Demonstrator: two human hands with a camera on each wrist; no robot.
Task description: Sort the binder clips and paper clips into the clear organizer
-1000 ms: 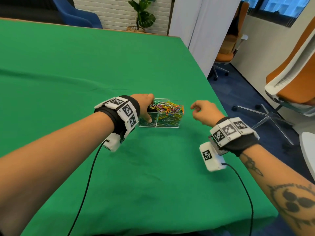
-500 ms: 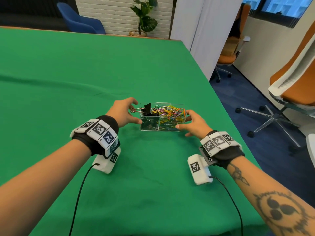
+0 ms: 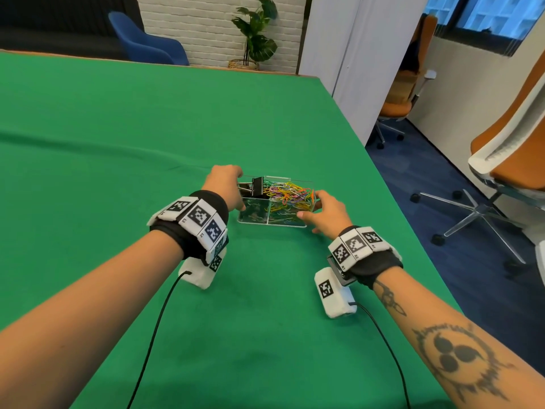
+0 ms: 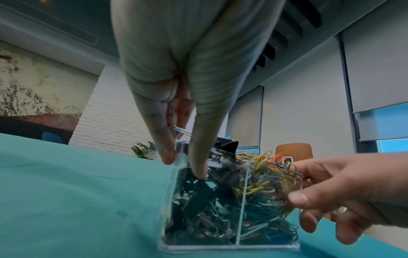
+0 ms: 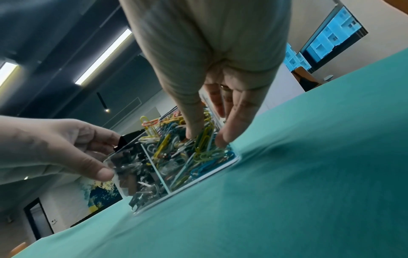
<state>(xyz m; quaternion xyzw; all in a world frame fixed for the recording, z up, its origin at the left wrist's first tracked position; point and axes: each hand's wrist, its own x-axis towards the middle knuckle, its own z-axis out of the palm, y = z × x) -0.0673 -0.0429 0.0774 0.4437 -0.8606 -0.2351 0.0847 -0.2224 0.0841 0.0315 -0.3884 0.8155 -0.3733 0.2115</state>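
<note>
The clear organizer (image 3: pixel 253 222) stands on the green cloth, split into two compartments. Black binder clips (image 3: pixel 258 186) fill the left one, and one clip sticks up above the rim. Coloured paper clips (image 3: pixel 290 194) are heaped in the right one. My left hand (image 3: pixel 233 191) grips the organizer's left end, thumb on the near wall and fingers at the far corner. My right hand (image 3: pixel 309 205) grips the right end, thumb on the near wall. The left wrist view shows the organizer (image 4: pixel 220 245), binder clips (image 4: pixel 198 200) and paper clips (image 4: pixel 264 183). The right wrist view shows my right hand (image 5: pixel 207 137) on the organizer (image 5: pixel 199 181).
The green table (image 3: pixel 118 143) ends close to the right of the organizer. Beyond that edge stand orange office chairs (image 3: pixel 516 160) on a blue floor. A white partition (image 3: pixel 348 54), a blue chair (image 3: pixel 147 45) and a plant (image 3: pixel 256 33) lie past the far edge. Camera cables (image 3: pixel 159 320) trail over the cloth.
A second ago my left hand was over the binder clip compartment and my right hand hung apart in the air. Both hands have since closed on the organizer's two ends.
</note>
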